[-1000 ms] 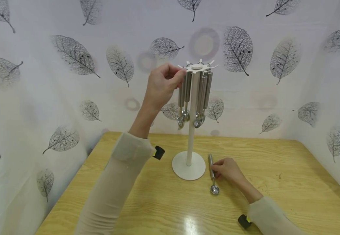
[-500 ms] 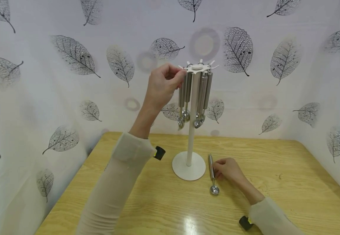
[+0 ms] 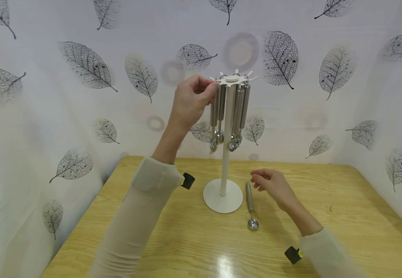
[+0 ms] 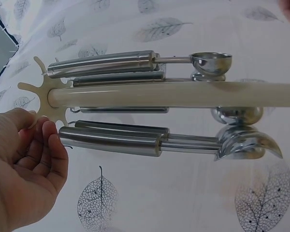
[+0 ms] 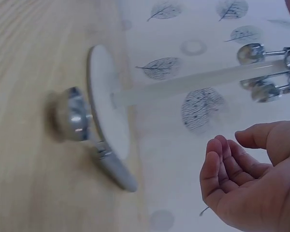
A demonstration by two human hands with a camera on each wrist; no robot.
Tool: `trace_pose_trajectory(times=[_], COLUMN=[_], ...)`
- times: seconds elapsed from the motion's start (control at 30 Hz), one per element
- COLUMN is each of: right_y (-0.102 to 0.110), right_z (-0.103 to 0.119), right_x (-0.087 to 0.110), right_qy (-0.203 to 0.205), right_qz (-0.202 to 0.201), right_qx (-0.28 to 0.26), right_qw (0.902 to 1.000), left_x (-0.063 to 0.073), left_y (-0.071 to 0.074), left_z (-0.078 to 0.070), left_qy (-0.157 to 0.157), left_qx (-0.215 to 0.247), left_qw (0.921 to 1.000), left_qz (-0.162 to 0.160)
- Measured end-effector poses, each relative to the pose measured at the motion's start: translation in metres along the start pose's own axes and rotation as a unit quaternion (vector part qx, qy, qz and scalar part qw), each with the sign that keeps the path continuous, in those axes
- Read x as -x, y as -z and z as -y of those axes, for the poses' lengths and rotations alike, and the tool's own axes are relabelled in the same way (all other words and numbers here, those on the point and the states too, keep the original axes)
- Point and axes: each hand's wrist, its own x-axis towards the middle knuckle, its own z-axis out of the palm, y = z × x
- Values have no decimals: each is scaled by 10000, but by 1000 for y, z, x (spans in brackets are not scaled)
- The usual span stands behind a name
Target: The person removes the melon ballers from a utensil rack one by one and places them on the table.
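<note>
While the left hand (image 3: 193, 98) pinches the top of the white utensil stand (image 3: 226, 164), presumably to steady it, the right hand (image 3: 273, 187) is empty, fingers loosely bent near a metal scoop (image 3: 250, 199); this lies between the stand and the right edge of the table (image 3: 326, 193), bowl towards the near edge, other scoops (image 4: 111, 140) hanging by their handles

The stand (image 3: 224, 166), the desk (image 3: 326, 200), the left hand (image 3: 190, 100) and the right hand (image 3: 273, 187) are all taken in from above by the head view, faced forward and down, the widest of the three. By the left wrist view, the stand's upper part is seen close up, turned sideways. By the right wrist view, set low, the base (image 5: 104, 96) and loose scoop (image 5: 102, 151) are seen, also sideways. The hanging scoops (image 4: 113, 141) are shared by both wrist views.
</note>
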Motion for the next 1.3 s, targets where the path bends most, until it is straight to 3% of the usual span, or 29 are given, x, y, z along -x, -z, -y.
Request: trace_pose_trajectory(times=[0.3,0.63,0.97,1.3], right_y=[15,20,15,9], right_z=[61,122,154,166], right_x=[0,4,-2,-6], right_qy=[577,1548,1911,2077], right_qz=[-118,-315,-491,-652], right_qx=[-167,-236,-468,-583], right_qw=[9981,9872,9792,9743], left_x=[0,-2,-1,0], left_y=[1,1,3,1], left_z=[-1,0,1,1], left_qy=[36,33,4,-25], left_qx=[-22,-17,-53,-9], left_qw=[10000,10000,10000,10000], left_qz=[12,66,63,52])
